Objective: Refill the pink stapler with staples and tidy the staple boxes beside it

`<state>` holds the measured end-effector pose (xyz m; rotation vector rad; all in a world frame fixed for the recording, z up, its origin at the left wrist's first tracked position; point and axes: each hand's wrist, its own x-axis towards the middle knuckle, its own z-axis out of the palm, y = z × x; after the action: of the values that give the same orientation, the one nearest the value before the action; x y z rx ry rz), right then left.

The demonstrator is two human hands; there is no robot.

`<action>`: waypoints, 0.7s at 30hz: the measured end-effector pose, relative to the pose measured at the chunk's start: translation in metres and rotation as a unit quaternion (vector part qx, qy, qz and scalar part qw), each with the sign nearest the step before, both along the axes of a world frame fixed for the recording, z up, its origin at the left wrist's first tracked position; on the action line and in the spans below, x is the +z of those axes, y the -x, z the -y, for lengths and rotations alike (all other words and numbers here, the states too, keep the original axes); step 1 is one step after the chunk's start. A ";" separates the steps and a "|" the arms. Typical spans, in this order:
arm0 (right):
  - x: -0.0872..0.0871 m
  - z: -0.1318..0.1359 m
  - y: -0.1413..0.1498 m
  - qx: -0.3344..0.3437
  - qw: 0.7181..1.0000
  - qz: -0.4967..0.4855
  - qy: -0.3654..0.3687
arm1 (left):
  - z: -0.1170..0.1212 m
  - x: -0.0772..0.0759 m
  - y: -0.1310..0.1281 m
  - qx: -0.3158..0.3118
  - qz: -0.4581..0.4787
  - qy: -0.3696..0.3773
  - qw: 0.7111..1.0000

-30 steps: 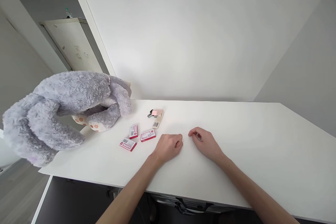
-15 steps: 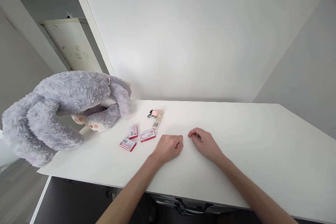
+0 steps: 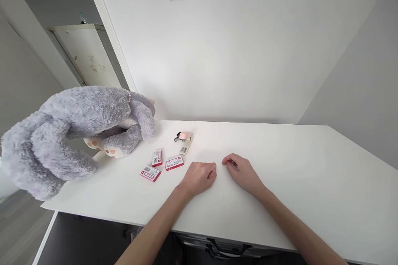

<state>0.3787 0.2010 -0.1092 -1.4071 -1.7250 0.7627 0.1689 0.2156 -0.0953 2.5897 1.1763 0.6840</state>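
- Plainly, three red-and-white boxes [image 3: 174,163], grouped left of centre on the white table [image 3: 280,165]; laid on their broad faces, presumably for steadiness, with printed sides turned up. The nearest is set just beside the left hand.
- One pink-and-cream stapler [image 3: 184,148], placed behind the boxes, towards the far edge; its base is rested flat, by which it is probably kept from tipping. A small dark-and-metal piece [image 3: 177,137] is seen beside it, too small to identify.
- One grey plush toy [image 3: 87,107], slumped across the left end, apparently borne by its own soft bulk.
- Left hand [image 3: 199,177]: closed into a loose fist, back upward; its palm is hidden, so contents cannot be told. Forearm slanted in over the near edge.
- Right hand [image 3: 244,172]: fingers curved, a narrow gap held at the thumb, nothing seen gripped; rested near the left, apart, its forearm angled from the near right corner.
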 end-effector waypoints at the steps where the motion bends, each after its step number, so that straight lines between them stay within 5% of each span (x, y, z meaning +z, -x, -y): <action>1: 0.000 0.000 0.000 0.000 1.000 0.000 0.000 | 0.000 0.000 0.000 0.000 0.001 -0.001 1.000; 21: 0.001 0.000 0.000 0.000 1.000 -0.005 0.002 | 0.000 0.001 -0.001 -0.001 -0.016 0.004 1.000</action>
<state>0.3789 0.2008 -0.1083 -1.4037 -1.7167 0.7727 0.1695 0.2156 -0.0940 2.6040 1.1836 0.6383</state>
